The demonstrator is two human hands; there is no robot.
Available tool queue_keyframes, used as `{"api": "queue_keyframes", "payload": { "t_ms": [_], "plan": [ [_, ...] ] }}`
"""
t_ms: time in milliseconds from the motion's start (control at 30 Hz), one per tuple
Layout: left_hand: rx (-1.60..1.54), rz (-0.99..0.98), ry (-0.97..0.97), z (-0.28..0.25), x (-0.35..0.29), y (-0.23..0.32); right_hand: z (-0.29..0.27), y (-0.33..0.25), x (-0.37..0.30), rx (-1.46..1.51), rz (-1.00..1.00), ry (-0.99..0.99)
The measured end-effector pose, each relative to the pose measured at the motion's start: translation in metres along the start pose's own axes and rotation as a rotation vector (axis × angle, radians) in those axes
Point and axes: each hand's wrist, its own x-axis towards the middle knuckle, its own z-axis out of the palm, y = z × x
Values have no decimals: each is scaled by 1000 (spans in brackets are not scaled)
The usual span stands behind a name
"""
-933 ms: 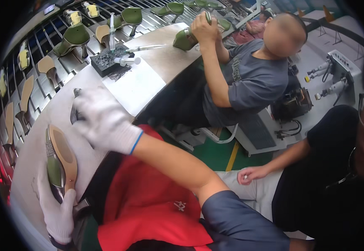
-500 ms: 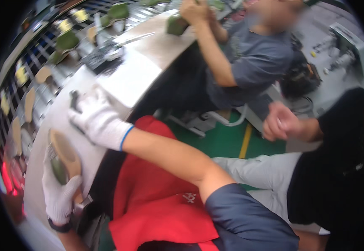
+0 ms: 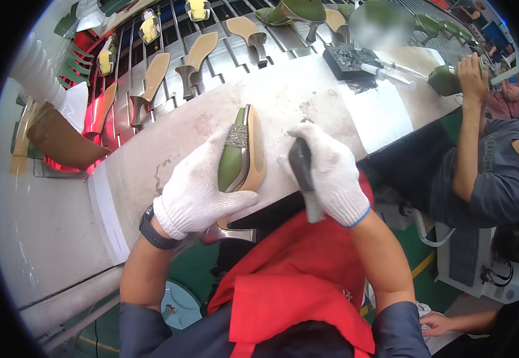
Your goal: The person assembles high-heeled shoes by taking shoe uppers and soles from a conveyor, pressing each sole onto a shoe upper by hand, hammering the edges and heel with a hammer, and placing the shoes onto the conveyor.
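My left hand (image 3: 194, 179), in a white knit glove, is closed around a high-heeled shoe (image 3: 231, 170) at the table's near edge. The shoe lies on its side, with a green body, a glittery band and a tan sole facing right; its metallic heel (image 3: 229, 235) points toward me. Just right of the shoe, my gloved right hand (image 3: 334, 173) is wrapped round the dark handle of a hand tool (image 3: 300, 162). A greyish end of that tool sticks out below the fist, blurred, so its kind cannot be made out. Tool and shoe are apart.
A pale worktable (image 3: 206, 113) curves ahead, bearing a white sheet (image 3: 382, 116), a black block (image 3: 349, 62) and syringe-like tubes (image 3: 388, 74). Beyond it, a slatted metal conveyor (image 3: 182, 45) carries several tan heeled soles (image 3: 203, 51) and green shoes. A co-worker (image 3: 486, 155) stands at right, holding a green shoe.
The view has swung left. My right hand has come back from far along the table to beside the shoe, with the dark tool in it. My left hand still holds the shoe.
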Motion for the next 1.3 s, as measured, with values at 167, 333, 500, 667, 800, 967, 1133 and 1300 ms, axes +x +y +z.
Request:
{"api": "queue_keyframes", "payload": {
  "t_ms": [167, 333, 500, 667, 800, 967, 1133, 1300],
  "plan": [
    [-24, 93, 121, 5, 5, 3, -10, -16, -3, 829, 285, -8],
    [-36, 97, 100, 3, 8, 1, -5, -25, 4, 1268, 467, -47],
    [-10, 101, 106, 2, 8, 1, 5, -31, 12, 1510, 553, -47],
    [44, 89, 29, 1, 6, 4, -16, -39, 32, 1056, 320, -244],
    [-27, 178, 141, 4, 6, 0, -4, -20, 62, 1217, 405, -359],
    [-13, 13, 37, -3, 6, -4, -4, -24, 52, 1231, 502, -318],
    [52, 118, 130, -7, -9, 17, -31, -50, 27, 1026, 427, -168],
    [-59, 110, 96, 7, 4, -13, -10, -30, 50, 1031, 517, -295]
  ]
}}
